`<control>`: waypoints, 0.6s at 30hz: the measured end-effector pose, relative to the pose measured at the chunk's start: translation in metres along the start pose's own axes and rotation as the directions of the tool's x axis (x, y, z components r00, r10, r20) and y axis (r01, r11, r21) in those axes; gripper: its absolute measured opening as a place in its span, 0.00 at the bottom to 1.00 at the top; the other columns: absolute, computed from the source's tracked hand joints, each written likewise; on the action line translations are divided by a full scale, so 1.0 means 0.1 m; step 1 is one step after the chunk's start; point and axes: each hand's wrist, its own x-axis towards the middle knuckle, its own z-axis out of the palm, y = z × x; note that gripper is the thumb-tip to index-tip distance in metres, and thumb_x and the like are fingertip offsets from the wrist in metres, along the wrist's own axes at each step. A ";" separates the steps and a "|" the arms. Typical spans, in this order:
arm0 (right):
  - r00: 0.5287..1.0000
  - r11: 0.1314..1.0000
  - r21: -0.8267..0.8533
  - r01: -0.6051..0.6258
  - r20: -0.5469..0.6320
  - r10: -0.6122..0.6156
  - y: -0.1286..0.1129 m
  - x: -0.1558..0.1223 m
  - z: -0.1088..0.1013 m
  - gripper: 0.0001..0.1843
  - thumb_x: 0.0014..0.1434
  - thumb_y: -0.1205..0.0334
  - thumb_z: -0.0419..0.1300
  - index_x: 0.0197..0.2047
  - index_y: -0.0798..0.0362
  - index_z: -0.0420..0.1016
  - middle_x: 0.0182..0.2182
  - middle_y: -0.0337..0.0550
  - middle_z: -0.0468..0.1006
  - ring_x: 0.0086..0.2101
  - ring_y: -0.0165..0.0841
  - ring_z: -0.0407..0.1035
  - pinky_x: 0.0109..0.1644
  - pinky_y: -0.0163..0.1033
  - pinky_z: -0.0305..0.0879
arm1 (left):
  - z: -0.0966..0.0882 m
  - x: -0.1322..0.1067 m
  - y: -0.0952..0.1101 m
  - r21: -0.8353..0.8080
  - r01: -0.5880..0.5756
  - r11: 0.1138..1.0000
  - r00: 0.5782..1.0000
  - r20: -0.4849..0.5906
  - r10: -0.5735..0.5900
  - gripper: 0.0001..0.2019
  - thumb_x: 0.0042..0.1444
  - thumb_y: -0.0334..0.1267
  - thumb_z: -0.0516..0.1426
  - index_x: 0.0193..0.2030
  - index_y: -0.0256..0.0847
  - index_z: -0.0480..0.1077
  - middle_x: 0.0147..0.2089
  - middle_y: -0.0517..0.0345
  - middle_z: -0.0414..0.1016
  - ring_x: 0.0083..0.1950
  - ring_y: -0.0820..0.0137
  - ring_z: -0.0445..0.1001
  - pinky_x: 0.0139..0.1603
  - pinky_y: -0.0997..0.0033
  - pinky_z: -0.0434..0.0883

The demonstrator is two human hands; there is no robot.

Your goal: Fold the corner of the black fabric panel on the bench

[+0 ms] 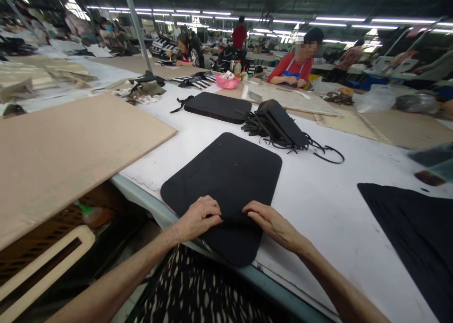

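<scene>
A black fabric panel [226, 172] with rounded corners lies flat in front of me, its near end reaching over the table's front edge. My left hand [200, 215] is closed, thumb and fingers pinching at a crosswise fold or strip near the panel's near end. A short way to the right, my right hand [269, 219] pinches along the same line, fingers bent together. Whether they grip the panel itself or a thin strip on it is hard to make out. Beyond the panel sit a stack of black padded panels [217, 107] and a bundle of black straps [279, 125].
Left stands a large tan board [71, 153], with a pale slotted template [83, 240] below it. Black cloth [417, 233] lies on the white tabletop [318, 205] at right. Farther back are a pink basket [227, 81] and a co-worker in a red top [279, 69].
</scene>
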 end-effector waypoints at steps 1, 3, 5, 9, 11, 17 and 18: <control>0.999 0.998 0.066 -0.019 -0.038 0.022 0.00 -0.04 -0.02 0.13 0.65 0.58 0.44 0.43 0.51 0.68 0.40 0.41 0.70 0.41 0.32 0.64 0.47 0.37 0.60 | 0.00 0.00 0.00 0.003 0.000 1.000 1.000 0.002 0.000 0.11 0.59 0.37 0.54 0.27 0.39 0.70 0.33 0.60 0.70 0.39 0.70 0.64 0.44 0.71 0.59; 0.993 0.991 0.129 -0.045 -0.100 0.058 0.01 -0.13 -0.02 0.13 0.64 0.56 0.47 0.46 0.50 0.68 0.45 0.43 0.69 0.45 0.36 0.63 0.51 0.40 0.58 | 0.00 0.00 -0.01 0.003 -0.001 1.000 1.000 0.004 0.001 0.11 0.58 0.38 0.55 0.26 0.38 0.70 0.33 0.60 0.70 0.39 0.70 0.64 0.44 0.71 0.58; 0.989 0.993 0.100 -0.059 -0.130 0.072 0.00 -0.22 -0.01 0.14 0.62 0.53 0.51 0.46 0.50 0.68 0.48 0.44 0.66 0.48 0.37 0.61 0.53 0.41 0.57 | 0.01 0.00 -0.02 -0.006 -0.003 1.000 1.000 0.002 0.003 0.10 0.57 0.37 0.56 0.26 0.38 0.70 0.33 0.60 0.70 0.40 0.70 0.64 0.44 0.71 0.58; 0.989 0.993 -0.109 -0.043 -0.148 0.026 -0.04 -0.28 0.08 0.13 0.61 0.54 0.52 0.46 0.48 0.69 0.46 0.45 0.67 0.45 0.37 0.61 0.51 0.43 0.59 | 0.03 0.01 -0.06 -0.016 0.003 1.000 1.000 -0.004 -0.003 0.07 0.55 0.37 0.58 0.27 0.39 0.71 0.34 0.61 0.70 0.40 0.70 0.64 0.44 0.70 0.58; 0.985 0.980 -0.197 -0.015 -0.172 -0.019 -0.05 -0.25 0.12 0.12 0.63 0.55 0.48 0.41 0.49 0.71 0.40 0.45 0.69 0.41 0.37 0.62 0.46 0.43 0.61 | 0.04 0.01 -0.07 -0.021 0.005 1.000 1.000 -0.001 -0.005 0.07 0.55 0.38 0.58 0.28 0.40 0.72 0.34 0.61 0.71 0.41 0.69 0.64 0.44 0.70 0.58; 0.963 0.996 -0.049 -0.079 -0.261 0.064 0.00 -0.11 0.17 0.12 0.60 0.58 0.52 0.27 0.51 0.68 0.31 0.42 0.69 0.33 0.34 0.63 0.37 0.38 0.60 | 0.04 0.01 -0.10 -0.017 0.030 0.999 1.000 0.010 -0.030 0.08 0.49 0.40 0.63 0.26 0.39 0.71 0.34 0.61 0.71 0.41 0.68 0.65 0.44 0.70 0.58; 0.963 0.996 -0.022 -0.086 -0.260 0.077 0.01 -0.10 0.18 0.11 0.58 0.60 0.53 0.25 0.52 0.67 0.29 0.41 0.68 0.32 0.33 0.63 0.36 0.37 0.60 | 0.04 0.01 -0.11 -0.015 0.031 0.999 0.999 0.008 -0.031 0.09 0.48 0.40 0.64 0.26 0.38 0.71 0.34 0.61 0.71 0.41 0.68 0.65 0.44 0.70 0.58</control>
